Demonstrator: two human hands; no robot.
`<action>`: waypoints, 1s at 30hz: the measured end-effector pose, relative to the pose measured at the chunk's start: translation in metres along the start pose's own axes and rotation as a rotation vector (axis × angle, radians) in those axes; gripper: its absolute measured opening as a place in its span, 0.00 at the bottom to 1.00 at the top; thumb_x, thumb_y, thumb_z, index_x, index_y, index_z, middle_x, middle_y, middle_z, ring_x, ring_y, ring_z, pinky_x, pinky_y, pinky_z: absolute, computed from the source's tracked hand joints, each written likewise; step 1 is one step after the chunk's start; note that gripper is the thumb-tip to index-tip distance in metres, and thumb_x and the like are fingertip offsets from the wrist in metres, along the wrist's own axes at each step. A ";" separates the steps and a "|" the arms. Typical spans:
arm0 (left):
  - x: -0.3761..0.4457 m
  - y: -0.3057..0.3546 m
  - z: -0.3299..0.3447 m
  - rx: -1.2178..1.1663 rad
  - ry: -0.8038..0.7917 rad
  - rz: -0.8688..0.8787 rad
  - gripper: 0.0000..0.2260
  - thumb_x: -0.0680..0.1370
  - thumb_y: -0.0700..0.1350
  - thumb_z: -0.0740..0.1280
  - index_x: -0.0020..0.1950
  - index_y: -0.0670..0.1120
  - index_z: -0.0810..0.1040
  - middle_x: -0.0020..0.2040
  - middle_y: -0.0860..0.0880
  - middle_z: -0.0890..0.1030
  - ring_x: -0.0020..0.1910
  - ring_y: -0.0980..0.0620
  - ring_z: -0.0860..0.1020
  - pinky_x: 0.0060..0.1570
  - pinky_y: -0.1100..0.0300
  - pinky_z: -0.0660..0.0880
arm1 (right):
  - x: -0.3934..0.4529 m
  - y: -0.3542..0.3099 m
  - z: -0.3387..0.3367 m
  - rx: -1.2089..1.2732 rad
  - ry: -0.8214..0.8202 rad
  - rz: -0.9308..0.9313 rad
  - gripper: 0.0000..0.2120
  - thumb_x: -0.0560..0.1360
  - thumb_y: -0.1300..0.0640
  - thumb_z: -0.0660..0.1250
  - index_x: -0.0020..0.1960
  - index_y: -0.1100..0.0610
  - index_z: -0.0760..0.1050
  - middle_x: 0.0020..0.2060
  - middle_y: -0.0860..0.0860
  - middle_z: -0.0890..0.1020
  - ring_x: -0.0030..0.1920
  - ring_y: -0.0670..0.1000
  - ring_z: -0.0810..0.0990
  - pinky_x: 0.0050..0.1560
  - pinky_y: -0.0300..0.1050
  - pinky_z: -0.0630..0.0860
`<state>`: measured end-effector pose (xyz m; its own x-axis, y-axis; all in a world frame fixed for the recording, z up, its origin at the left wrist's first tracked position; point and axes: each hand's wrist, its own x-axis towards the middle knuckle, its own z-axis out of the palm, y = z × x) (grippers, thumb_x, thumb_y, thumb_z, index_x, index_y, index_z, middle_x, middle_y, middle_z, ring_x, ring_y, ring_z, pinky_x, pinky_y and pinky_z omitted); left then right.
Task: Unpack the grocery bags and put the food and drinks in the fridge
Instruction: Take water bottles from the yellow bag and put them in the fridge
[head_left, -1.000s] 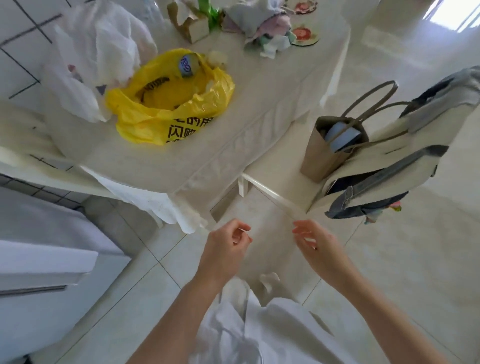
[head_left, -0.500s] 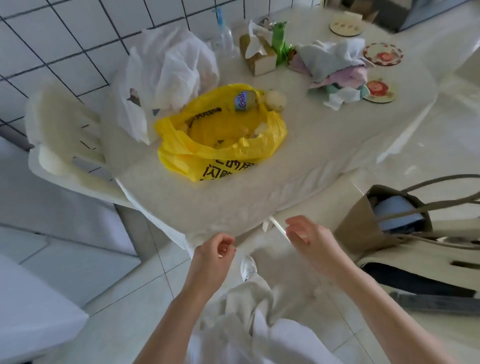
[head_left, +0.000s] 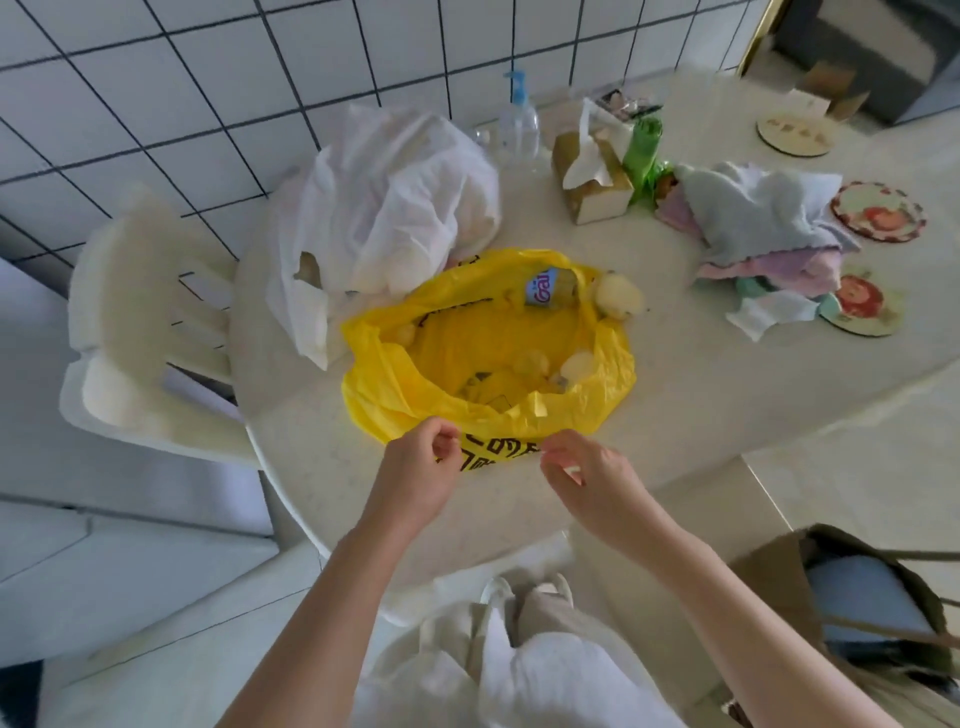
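White wall tiles back a pale worktop (head_left: 701, 374) where the yellow bag (head_left: 488, 364) lies open, a white bag (head_left: 395, 208) just behind it. Inside the yellow bag sit a labelled bottle (head_left: 545, 291) and some pale round food. Left hand (head_left: 421, 467) and right hand (head_left: 582, 475), fingers loosely curled and holding nothing, hover at the bag's near rim. Thin plastic looks limp and slippery; I'd pinch the rim and lift the bottle by its body.
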<state>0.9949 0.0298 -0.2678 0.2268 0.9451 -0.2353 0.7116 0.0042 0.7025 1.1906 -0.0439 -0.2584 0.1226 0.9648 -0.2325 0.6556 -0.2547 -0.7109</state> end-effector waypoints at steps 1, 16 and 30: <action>0.008 0.003 0.001 0.010 -0.005 0.002 0.07 0.79 0.44 0.66 0.56 0.47 0.79 0.51 0.50 0.83 0.49 0.57 0.79 0.44 0.69 0.73 | 0.011 0.000 -0.003 -0.009 -0.022 -0.013 0.11 0.79 0.57 0.62 0.60 0.57 0.77 0.52 0.52 0.83 0.54 0.51 0.80 0.54 0.43 0.75; 0.112 0.020 0.037 0.575 -0.290 -0.085 0.18 0.83 0.54 0.55 0.68 0.46 0.71 0.67 0.49 0.73 0.69 0.47 0.66 0.66 0.51 0.68 | 0.148 0.025 -0.026 -0.238 -0.269 -0.167 0.11 0.78 0.57 0.62 0.59 0.58 0.76 0.53 0.52 0.81 0.54 0.53 0.79 0.52 0.41 0.72; 0.096 -0.002 0.024 0.523 0.074 -0.407 0.16 0.81 0.50 0.60 0.67 0.45 0.71 0.64 0.47 0.73 0.62 0.46 0.73 0.55 0.55 0.75 | 0.208 -0.002 0.011 -0.322 -0.513 -0.278 0.12 0.79 0.55 0.61 0.61 0.55 0.73 0.55 0.51 0.78 0.51 0.52 0.78 0.50 0.46 0.78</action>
<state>1.0311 0.1128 -0.3083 -0.1608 0.9216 -0.3532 0.9638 0.2236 0.1448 1.2062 0.1568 -0.3128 -0.4010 0.8182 -0.4120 0.8112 0.1082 -0.5747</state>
